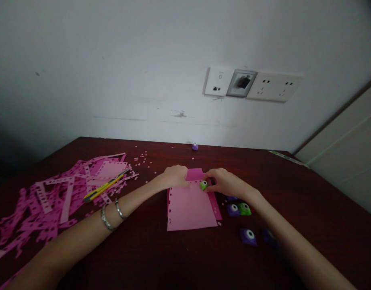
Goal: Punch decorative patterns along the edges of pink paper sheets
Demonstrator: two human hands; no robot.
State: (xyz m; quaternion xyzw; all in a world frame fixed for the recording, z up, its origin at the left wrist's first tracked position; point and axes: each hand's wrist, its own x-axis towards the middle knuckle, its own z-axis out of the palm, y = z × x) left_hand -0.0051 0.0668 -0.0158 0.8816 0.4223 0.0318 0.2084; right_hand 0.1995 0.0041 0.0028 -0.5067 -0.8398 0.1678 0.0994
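A light pink sheet of paper (190,209) lies in front of me, with punched holes down its left side and along its top edge. Darker pink paper (194,174) shows from beneath it. My left hand (176,176) is closed on the sheet's upper left corner, its fingertips partly hidden. At the upper right of the sheet, my right hand (219,179) grips a small green paper punch (204,185) between thumb and fingers. More punches, a purple one (233,210), a green one (244,208) and another purple one (248,236), sit below my right forearm.
A heap of punched pink strips (64,193) covers the table's left side, with a yellow utility knife (105,186) on top. Tiny paper bits (140,158) are scattered beside it. A lone purple punch (195,147) stands near the wall. Sockets (274,86) are on the wall.
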